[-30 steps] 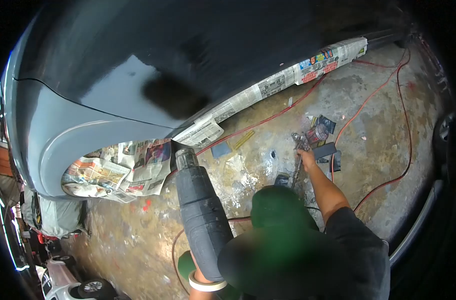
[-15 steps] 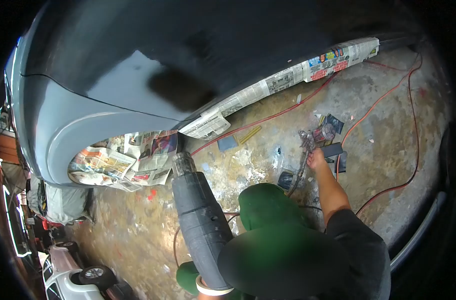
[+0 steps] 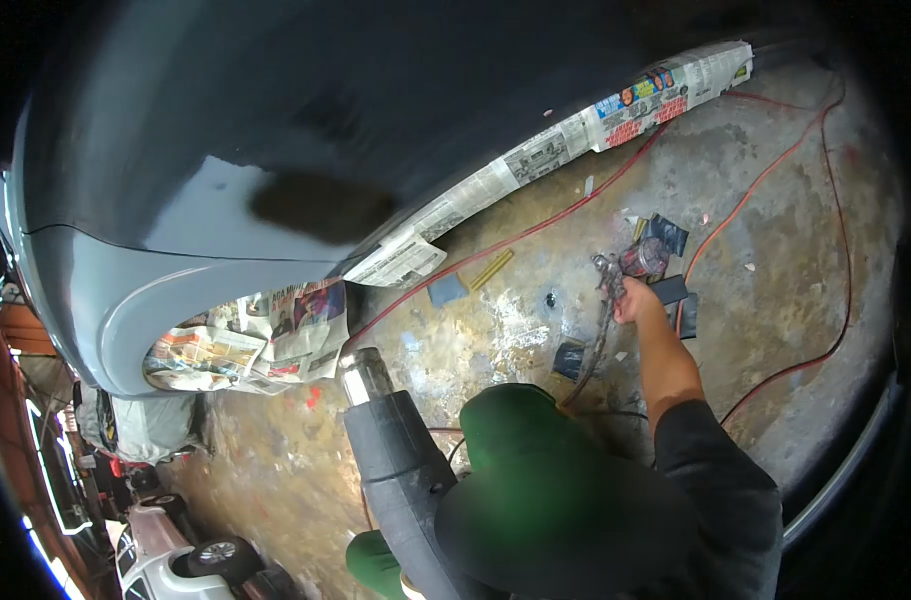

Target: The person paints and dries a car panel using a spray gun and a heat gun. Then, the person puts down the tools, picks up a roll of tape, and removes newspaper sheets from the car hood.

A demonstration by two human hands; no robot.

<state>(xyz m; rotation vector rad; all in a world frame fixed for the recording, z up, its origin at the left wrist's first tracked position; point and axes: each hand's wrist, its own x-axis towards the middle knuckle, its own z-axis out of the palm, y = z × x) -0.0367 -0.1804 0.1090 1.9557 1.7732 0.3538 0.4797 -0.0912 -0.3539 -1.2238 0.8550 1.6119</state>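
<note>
A dark grey heat gun [image 3: 401,445] with a bare metal nozzle points up toward the papered wheel arch. My left hand is hidden behind its body at the lower edge, where a sliver of a pale ring shows; the heat gun is held up off the floor. My right hand [image 3: 632,300] reaches down to the floor, its fingers closed around the handle of a paint-stained spray gun [image 3: 609,272]. The gun's reddish cup [image 3: 646,257] lies toward the right. A dark hose [image 3: 598,350] runs from the handle. Beside my hand is a dark sanding block [image 3: 668,290].
Newspaper [image 3: 236,345] masks the wheel arch and lower edge of the grey car panel [image 3: 206,210]. Sandpaper pieces [image 3: 570,358] lie around the spray gun. Red hoses [image 3: 536,230] cross the stained floor [image 3: 286,450]. Another car [image 3: 166,560] stands at lower left.
My right hand has gone from beside the sanding block onto the spray gun's handle. The heat gun sits slightly lower, its nozzle tilted more to the left. The whole view has shifted a little.
</note>
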